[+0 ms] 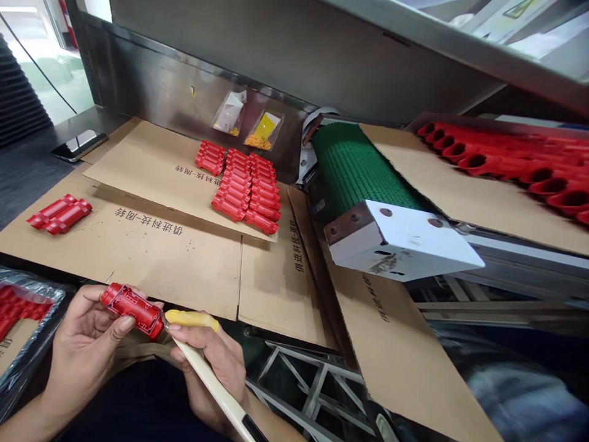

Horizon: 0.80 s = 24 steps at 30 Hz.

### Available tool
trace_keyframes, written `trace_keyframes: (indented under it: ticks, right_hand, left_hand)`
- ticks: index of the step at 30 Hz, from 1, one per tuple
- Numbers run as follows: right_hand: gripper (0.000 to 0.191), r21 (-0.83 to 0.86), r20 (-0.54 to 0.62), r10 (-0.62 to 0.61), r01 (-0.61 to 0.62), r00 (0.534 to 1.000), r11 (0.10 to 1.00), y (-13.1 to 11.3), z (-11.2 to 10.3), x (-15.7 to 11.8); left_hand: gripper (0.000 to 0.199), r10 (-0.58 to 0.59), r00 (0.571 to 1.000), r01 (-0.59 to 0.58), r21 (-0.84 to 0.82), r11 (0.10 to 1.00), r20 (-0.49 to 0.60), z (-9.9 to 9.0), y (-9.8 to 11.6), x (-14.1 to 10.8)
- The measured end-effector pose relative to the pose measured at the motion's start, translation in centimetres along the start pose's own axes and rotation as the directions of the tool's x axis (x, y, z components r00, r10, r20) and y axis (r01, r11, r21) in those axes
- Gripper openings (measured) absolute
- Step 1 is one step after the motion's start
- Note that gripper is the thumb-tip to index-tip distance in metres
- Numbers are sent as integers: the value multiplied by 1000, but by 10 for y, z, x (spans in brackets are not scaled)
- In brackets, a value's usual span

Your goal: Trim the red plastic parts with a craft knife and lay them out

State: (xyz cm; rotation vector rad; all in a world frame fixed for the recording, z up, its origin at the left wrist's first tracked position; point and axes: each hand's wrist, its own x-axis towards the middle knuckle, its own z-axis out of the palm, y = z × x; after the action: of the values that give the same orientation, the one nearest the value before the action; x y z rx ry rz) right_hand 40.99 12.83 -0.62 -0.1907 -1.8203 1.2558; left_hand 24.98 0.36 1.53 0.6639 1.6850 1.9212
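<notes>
My left hand [89,334] grips a red plastic tube-shaped part [133,309] between thumb and fingers, just above my lap. The part is tilted, and thin pale lines run over its outer face. My right hand [216,356] is closed around a long cream-handled knife [207,376] with a black section toward its rear. Its small metal tip meets the right end of the red part; the exact contact is hidden by the fingers. A yellow finger cot [192,318] covers one finger of my right hand.
Red parts lie in rows [239,184] on a cardboard sheet [138,161]; a red pair [62,213] lies left. A plastic-lined box [32,344] holds more. Right stand a green conveyor belt [363,166] and several red tubes [515,162]. A phone [79,145] rests at back left.
</notes>
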Motion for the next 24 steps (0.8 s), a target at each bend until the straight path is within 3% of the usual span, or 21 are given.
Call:
trace_keyframes:
  ticks: [9, 11, 14, 17, 19, 21, 22, 24]
  right_hand:
    - [24, 6, 26, -4, 3, 1000, 1000, 6, -4, 2]
    - [21, -11, 88, -90, 92, 992, 996, 7, -9, 10]
    - [20, -178, 280, -225, 281, 933, 943, 7, -19, 22]
    - [17, -244, 373, -222, 326, 901, 913, 7, -25, 26]
    - [15, -150, 297, -179, 231, 938, 961, 9, -25, 23]
    - [12, 30, 196, -12, 7, 981, 1000, 13, -22, 20]
    - [13, 142, 170, 106, -131, 980, 981, 14, -20, 19]
    - [20, 355, 181, 313, -358, 933, 864, 17, -14, 18]
  left_hand:
    - [25, -34, 999, 34, -19, 999, -27, 3, 2, 0]
    - [27, -56, 998, 55, -28, 998, -31, 4, 3, 2]
    - [31, -86, 996, 86, -32, 996, -20, 4, 3, 4]
    - [32, -120, 992, 120, -4, 993, 24, 4, 2, 5]
    - [31, -110, 993, 109, 34, 993, 35, 3, 2, 5]
    - [30, -62, 998, 60, 83, 995, 29, 3, 3, 4]
    - [29, -28, 999, 25, 109, 994, 28, 3, 3, 3]
    - [27, 43, 999, -47, 152, 987, 27, 4, 4, 2]
